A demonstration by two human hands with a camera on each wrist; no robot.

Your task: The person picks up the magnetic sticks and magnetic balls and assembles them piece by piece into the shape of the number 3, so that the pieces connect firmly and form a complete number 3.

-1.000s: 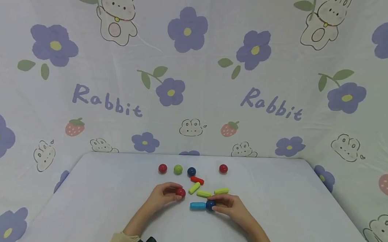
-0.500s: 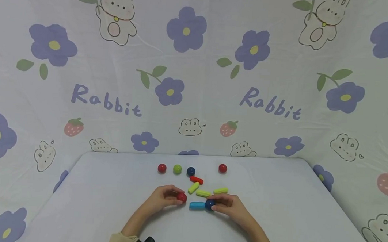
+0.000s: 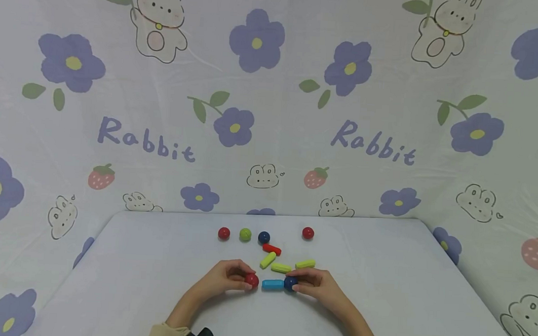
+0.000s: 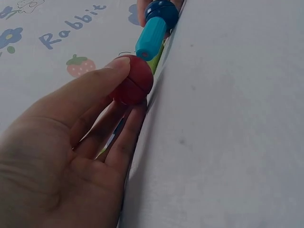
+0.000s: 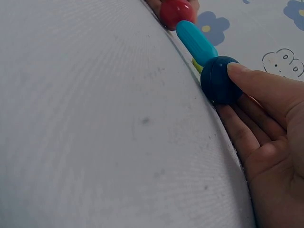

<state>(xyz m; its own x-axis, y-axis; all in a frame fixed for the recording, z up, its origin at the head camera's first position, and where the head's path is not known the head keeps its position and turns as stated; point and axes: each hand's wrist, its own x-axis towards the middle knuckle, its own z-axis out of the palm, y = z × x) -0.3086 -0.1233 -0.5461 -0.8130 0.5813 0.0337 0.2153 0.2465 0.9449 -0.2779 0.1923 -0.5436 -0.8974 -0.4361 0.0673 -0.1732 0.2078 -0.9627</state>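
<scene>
My left hand (image 3: 223, 277) pinches a red ball (image 3: 252, 281) between thumb and fingers. Opposite it, my right hand (image 3: 316, 283) grips a dark blue ball (image 3: 291, 284). A light blue stick (image 3: 272, 284) is joined end-on to the dark blue ball and points left at the red one. In the head view a narrow gap separates the stick's free end from the red ball. A small hole shows in that end of the light blue stick (image 4: 150, 40) in the left wrist view. A seam runs round the red ball (image 4: 134, 81).
Behind the hands lie a red stick (image 3: 272, 249) and yellow-green sticks (image 3: 281, 267) on the white table (image 3: 155, 243). Farther back sit a red ball (image 3: 224, 233), a green ball (image 3: 245, 234), another dark blue ball (image 3: 264, 237) and another red ball (image 3: 308, 233).
My left hand has brought the red ball toward me and slightly right, level with the light blue stick's end. The right hand has stayed nearly still with its ball and stick.
</scene>
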